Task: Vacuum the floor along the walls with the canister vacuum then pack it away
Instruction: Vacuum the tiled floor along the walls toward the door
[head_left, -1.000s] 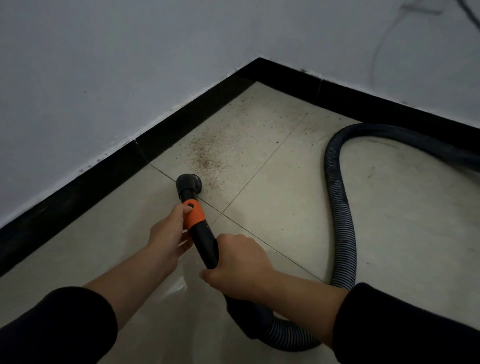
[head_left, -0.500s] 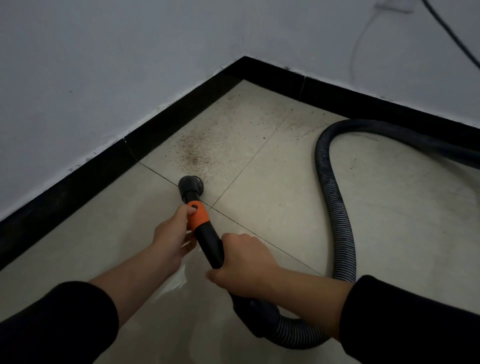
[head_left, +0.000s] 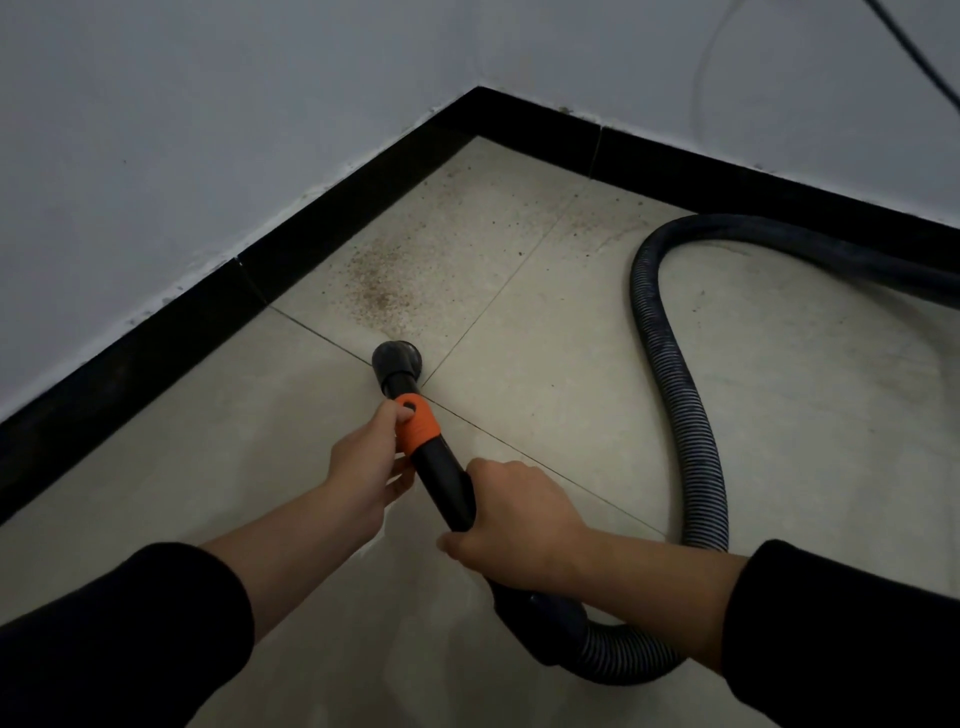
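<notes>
A black vacuum wand (head_left: 441, 478) with an orange collar (head_left: 417, 422) points down at the beige tiled floor (head_left: 571, 395). Its round nozzle (head_left: 397, 357) touches the floor at a tile joint, just short of a patch of brown dirt specks (head_left: 382, 291). My left hand (head_left: 369, 467) grips the wand at the orange collar. My right hand (head_left: 514, 525) grips the wand lower down, near the hose cuff. The ribbed dark hose (head_left: 696, 415) loops from under my right arm up and off to the right. The canister is out of view.
Two grey walls meet in a corner with a black skirting board (head_left: 332, 208) along both. Finer specks (head_left: 519, 223) lie scattered toward the corner. A thin dark cable (head_left: 919, 57) hangs down the right wall.
The nozzle has drawn back from the dirt patch toward me and slightly right, onto the tile joint. Both hands keep their grip on the wand. The view has shifted a little.
</notes>
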